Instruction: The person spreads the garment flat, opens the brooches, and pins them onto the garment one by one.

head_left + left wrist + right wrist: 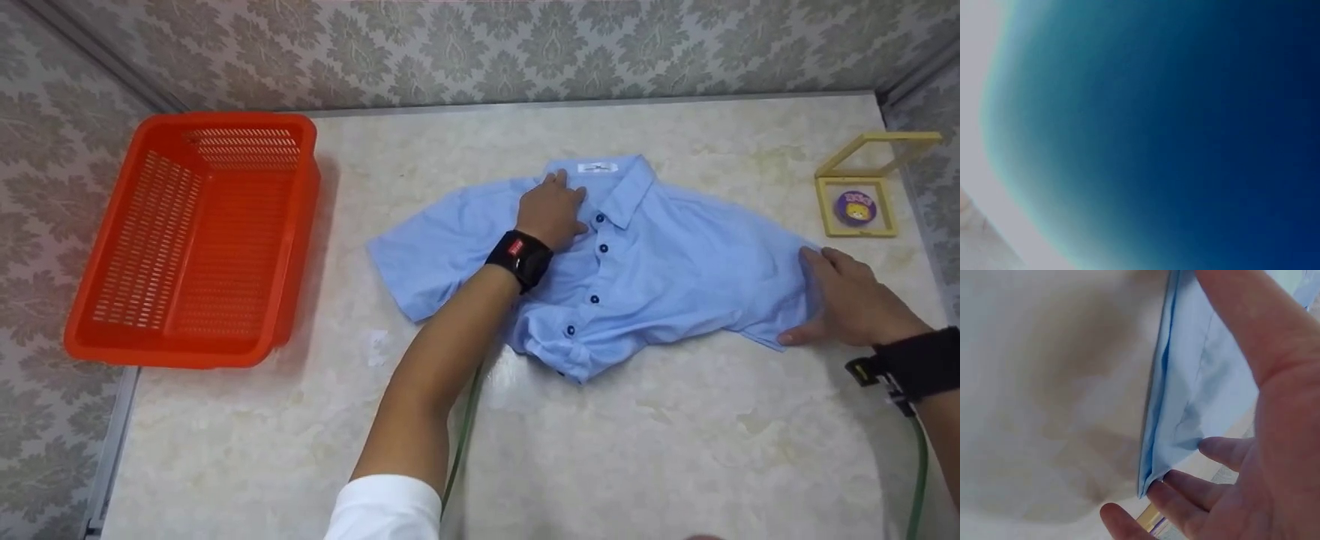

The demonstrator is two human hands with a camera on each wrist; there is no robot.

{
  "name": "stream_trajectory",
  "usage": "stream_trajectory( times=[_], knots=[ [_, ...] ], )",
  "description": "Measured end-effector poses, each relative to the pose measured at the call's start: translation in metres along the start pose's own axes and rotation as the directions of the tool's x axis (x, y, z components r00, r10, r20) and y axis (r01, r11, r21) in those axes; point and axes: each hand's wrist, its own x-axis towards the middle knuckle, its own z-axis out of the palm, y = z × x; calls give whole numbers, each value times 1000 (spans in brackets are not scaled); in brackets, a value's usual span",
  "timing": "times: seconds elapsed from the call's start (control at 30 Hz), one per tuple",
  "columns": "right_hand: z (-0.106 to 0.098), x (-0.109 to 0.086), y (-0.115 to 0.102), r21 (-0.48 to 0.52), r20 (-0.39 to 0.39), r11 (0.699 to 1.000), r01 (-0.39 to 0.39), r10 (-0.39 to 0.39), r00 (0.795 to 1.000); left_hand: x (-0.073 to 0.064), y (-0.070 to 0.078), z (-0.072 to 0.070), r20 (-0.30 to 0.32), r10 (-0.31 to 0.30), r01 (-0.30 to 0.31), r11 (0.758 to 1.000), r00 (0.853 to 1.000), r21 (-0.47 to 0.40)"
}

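A light blue short-sleeved shirt [694, 262] with dark buttons lies front up on the table, its collar at the far side and its lower part bunched toward me. My left hand [551, 210] rests on the shirt beside the collar, fingers spread. The left wrist view is filled by blurred blue [1129, 135]. At the right sleeve's cuff, my right hand [851, 296] has its thumb at the near corner and its fingers at the far one. Close up in the right wrist view, the fingertips [1176, 495] touch the corner of the folded cuff [1157, 399].
An orange slatted basket [296, 247] stands on the left of the table [637, 450]. A small yellow frame-like box [855, 178] with its lid raised sits at the back right, a purple round badge [856, 208] inside. Green cables [466, 420] trail from both wrists.
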Motion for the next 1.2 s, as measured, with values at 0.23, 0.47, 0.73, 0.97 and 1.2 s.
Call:
stream_trajectory(
  times=[0.23,0.47,0.73,0.97,1.2],
  knots=[
    [-32,16,-34,14,47,1000,-19,18,999,1,2,4,9,6,-6,1000,1000,-10],
    [-41,63,-125,-24,-130,989,143,-145,981,1,2,4,14,-13,13,1000,1000,-10],
    [-17,127,-192,-137,-86,936,323,-336,938,3,5,4,5,-29,29,999,1000,-24],
    [-4,160,-208,-171,-75,944,282,-298,952,2,2,3,-1,-85,85,994,996,-66],
    [-6,168,-214,-215,-61,935,282,-301,952,0,-3,0,-14,-73,71,991,997,-111]
  ],
)
